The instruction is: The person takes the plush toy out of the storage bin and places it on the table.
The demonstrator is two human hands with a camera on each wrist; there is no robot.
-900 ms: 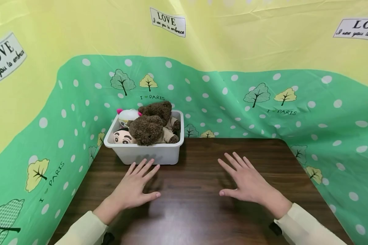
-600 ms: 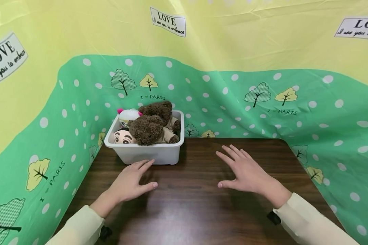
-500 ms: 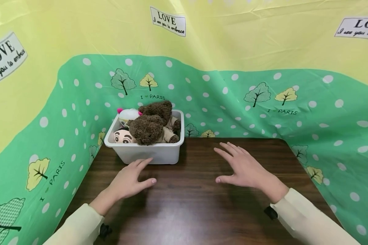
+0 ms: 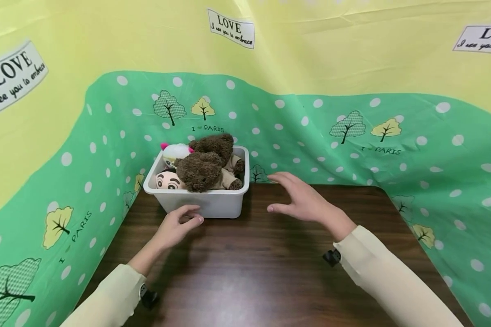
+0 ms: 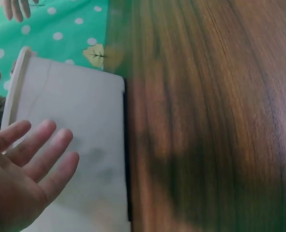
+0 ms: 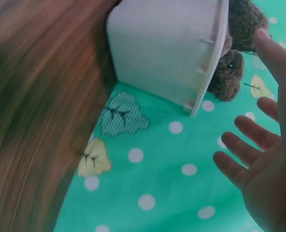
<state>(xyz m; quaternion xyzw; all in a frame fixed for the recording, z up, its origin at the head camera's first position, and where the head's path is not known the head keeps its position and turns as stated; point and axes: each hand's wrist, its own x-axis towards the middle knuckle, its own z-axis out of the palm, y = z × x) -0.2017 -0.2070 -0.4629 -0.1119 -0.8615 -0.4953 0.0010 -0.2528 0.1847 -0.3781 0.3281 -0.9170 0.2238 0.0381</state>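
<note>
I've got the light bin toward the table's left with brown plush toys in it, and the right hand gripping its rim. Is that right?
Not quite: the right hand isn't gripping the rim. In the head view it is apart from the bin, off to its right. The rest holds: the bin stands toward the left of the table with brown plush toys in it.
</note>
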